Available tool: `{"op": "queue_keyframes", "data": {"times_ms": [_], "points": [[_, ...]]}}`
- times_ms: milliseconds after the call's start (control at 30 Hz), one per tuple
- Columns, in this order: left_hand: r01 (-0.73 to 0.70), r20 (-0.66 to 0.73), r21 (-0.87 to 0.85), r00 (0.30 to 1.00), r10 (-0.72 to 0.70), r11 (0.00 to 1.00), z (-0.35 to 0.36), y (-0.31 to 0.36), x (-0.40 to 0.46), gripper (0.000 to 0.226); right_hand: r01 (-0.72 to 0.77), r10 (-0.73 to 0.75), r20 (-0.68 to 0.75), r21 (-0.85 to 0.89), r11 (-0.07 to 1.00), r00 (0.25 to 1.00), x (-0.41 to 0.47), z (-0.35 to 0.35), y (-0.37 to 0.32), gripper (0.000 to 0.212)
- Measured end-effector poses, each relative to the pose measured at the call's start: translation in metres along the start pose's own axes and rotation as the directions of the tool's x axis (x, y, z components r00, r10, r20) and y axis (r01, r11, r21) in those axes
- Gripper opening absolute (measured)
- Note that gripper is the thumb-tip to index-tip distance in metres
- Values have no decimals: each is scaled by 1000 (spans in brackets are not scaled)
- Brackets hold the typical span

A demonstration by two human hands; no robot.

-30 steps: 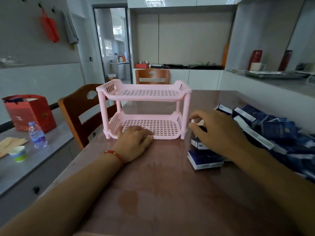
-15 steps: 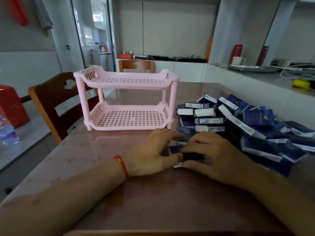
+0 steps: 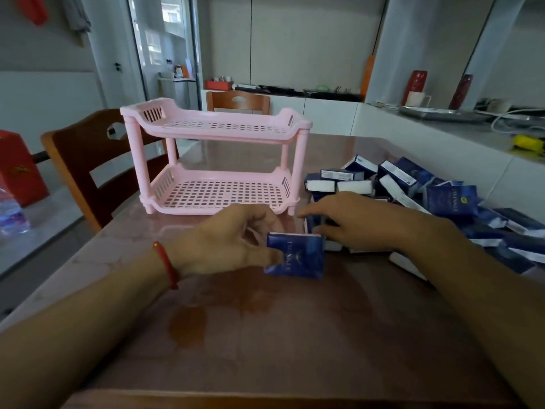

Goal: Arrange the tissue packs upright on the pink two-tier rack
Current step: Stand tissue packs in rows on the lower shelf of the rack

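Note:
The pink two-tier rack (image 3: 216,129) stands on the brown table (image 3: 265,335) with nothing on either shelf. A heap of dark blue tissue packs (image 3: 448,199) lies to its right. My left hand (image 3: 227,240) pinches one blue tissue pack (image 3: 295,255), held upright just in front of the rack's lower shelf. My right hand (image 3: 351,222) rests on packs at the near left edge of the heap, its fingers curled over one of them; the pack under it is mostly hidden.
A wooden chair (image 3: 85,160) stands left of the table and another chair (image 3: 237,101) behind the rack. A red bag (image 3: 17,169) and a water bottle (image 3: 10,211) sit on the low counter at left. A white ledge (image 3: 442,134) runs along the right.
My left hand has lifted one blue pack off the table and turned it upright. My right hand slid slightly right onto the heap's edge. The camera view tilted a little closer.

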State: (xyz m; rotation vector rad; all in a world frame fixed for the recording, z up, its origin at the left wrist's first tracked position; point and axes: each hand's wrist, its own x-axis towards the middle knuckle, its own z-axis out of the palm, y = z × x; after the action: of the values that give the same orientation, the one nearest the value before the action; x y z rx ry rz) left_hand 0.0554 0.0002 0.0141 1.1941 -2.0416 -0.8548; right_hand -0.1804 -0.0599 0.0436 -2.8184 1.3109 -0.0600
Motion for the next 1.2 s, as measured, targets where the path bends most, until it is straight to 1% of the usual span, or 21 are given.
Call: {"op": "queue_keyframes", "data": {"times_ms": [33, 100, 167, 233, 300, 367, 433, 467, 533, 600, 667, 767, 800, 867, 933, 1000, 1033, 1100, 1133, 1167, 1200], "points": [[4, 3, -53, 1000, -4, 999, -4, 0, -2, 23, 3, -3, 0, -2, 1000, 1000, -1, 3, -1, 45], [8, -28, -150, 1000, -12, 989, -11, -3, -4, 24, 8, -7, -46, 13, 1000, 999, -3, 7, 0, 51], [12, -103, -247, 994, -39, 969, -15, -6, -4, 21, 15, -11, -96, 37, 999, 995, -7, 9, 4, 58], [6, -182, -320, 981, -68, 947, -18, -8, -2, 19, -5, 17, -160, 73, 997, 987, -11, 9, 6, 66], [15, -231, -363, 967, -106, 932, -18, -7, 0, 18, -26, 60, -230, 149, 989, 971, -17, 8, 5, 71], [37, -257, -398, 955, -150, 917, -16, -7, 0, 19, -7, 89, -267, 293, 956, 960, -22, 7, 3, 64], [43, -301, -414, 936, -181, 909, -15, -7, -1, 20, 29, 125, -302, 460, 887, 945, -24, 7, -2, 49], [42, -323, -416, 927, -190, 908, -15, -8, -1, 20, 46, 159, -327, 540, 840, 932, -24, 6, -4, 46], [44, -356, -411, 912, -205, 910, -16, -11, 0, 21, 83, 219, -338, 692, 717, 915, -24, 5, -7, 46], [38, -372, -431, 903, -216, 902, -16, -15, 1, 25, 129, 212, -325, 772, 622, 922, -23, 5, -10, 43], [40, -358, -430, 910, -210, 902, -13, -18, 2, 32, 168, 154, -313, 791, 589, 937, -23, 9, -16, 41], [69, -293, -378, 937, -190, 923, -6, -16, 3, 42, 221, 72, -325, 773, 594, 943, -16, 20, -27, 38], [70, -270, -374, 946, -180, 925, -5, -15, 3, 43, 233, 80, -347, 765, 601, 934, -14, 24, -28, 39], [65, -256, -399, 950, -179, 915, -4, -11, 1, 41, 226, 156, -404, 746, 627, 901, -10, 29, -29, 39], [61, -228, -508, 952, -202, 859, -4, -9, 0, 42, 192, 228, -443, 720, 667, 867, -8, 32, -30, 38], [63, -169, -630, 962, -216, 774, -3, -5, 1, 44, 165, 259, -455, 703, 692, 852, -6, 34, -33, 35], [55, -159, -664, 964, -213, 746, -3, -3, 1, 43, 154, 271, -454, 702, 695, 849, -5, 35, -35, 33], [32, -174, -680, 964, -204, 732, -3, 2, 1, 34, 148, 292, -452, 717, 682, 843, -4, 33, -38, 31], [25, -184, -656, 964, -192, 754, -3, 2, 1, 27, 149, 297, -452, 722, 676, 841, -2, 32, -39, 31], [22, -185, -593, 969, -163, 805, -3, 2, -1, 23, 148, 298, -457, 716, 682, 838, -1, 31, -40, 32], [22, -177, -479, 977, -122, 878, -4, 0, -1, 25, 144, 295, -466, 701, 699, 834, 1, 29, -42, 33]]}}
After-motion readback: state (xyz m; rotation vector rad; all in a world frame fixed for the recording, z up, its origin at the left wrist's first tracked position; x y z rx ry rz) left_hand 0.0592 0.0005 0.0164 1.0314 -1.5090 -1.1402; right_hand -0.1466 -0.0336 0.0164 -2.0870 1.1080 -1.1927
